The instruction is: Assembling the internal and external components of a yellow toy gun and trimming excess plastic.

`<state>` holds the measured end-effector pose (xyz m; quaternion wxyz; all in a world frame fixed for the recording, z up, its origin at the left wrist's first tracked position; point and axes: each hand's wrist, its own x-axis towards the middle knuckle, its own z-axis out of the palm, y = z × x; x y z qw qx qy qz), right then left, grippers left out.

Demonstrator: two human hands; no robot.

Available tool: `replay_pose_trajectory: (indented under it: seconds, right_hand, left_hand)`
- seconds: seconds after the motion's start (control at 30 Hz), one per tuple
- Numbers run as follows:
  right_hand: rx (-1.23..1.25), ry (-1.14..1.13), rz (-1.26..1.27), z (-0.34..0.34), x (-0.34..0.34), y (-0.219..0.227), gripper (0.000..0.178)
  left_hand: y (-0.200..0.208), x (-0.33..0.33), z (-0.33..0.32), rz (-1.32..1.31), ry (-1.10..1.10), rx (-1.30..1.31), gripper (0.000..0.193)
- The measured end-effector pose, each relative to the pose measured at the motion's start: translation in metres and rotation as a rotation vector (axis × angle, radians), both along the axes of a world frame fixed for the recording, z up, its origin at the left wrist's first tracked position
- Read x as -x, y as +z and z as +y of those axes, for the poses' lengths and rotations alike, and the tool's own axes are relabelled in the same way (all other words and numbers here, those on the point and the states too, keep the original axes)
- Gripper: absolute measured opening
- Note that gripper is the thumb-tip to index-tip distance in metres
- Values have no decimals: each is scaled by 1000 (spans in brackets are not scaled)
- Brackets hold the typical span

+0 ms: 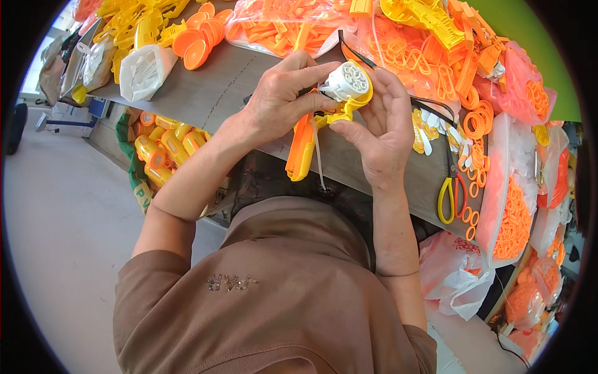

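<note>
One orange-and-yellow assembly (339,116) is over the tabletop's (215,81) near edge, clamped in the left hand (283,90); the right hand (383,134) curls around it beside a white cylinder (347,81). Scissors (445,201) lie near that edge, rightward.

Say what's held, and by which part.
A yellow-orange plastic piece: the left hand grips it beside the white drum, the right hand at its yellow ring.

Brown shirt (280,305), short sleeves (148,277), glittery lettering (231,282).
</note>
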<state>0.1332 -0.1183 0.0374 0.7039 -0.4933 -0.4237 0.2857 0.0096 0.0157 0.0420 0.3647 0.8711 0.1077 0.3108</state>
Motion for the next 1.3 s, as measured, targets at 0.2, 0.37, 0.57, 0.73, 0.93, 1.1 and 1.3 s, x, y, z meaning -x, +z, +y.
replay_pose_trajectory:
  seconds: [0.2,0.37,0.57,0.73,0.93,1.1,1.3]
  right_hand:
    - [12,-11,23,-12,-2,-2,77]
    - [88,-29,76,-27,-23,-5,76]
    - [108,-43,55,-35,-37,-10,78]
    - [395,-34,-182,-35,-58,-37,76]
    - [411,-283,-462,-29,-47,-40,65]
    - [311,-384,-672,-74,-3,-27,41]
    - [497,270,-430,-102,52,-52,36]
  left_hand:
    - [3,-7,-8,33,-42,-79,48]
    - [-2,-28,-23,8,-50,-285,45]
    - [-3,-47,-24,38,-81,-363,38]
    - [-17,-64,-19,121,-113,-528,26]
    - [-23,-66,-6,104,-85,-462,28]
    - [-14,-31,-2,-19,9,-278,29]
    - [-35,-13,-24,97,36,-453,39]
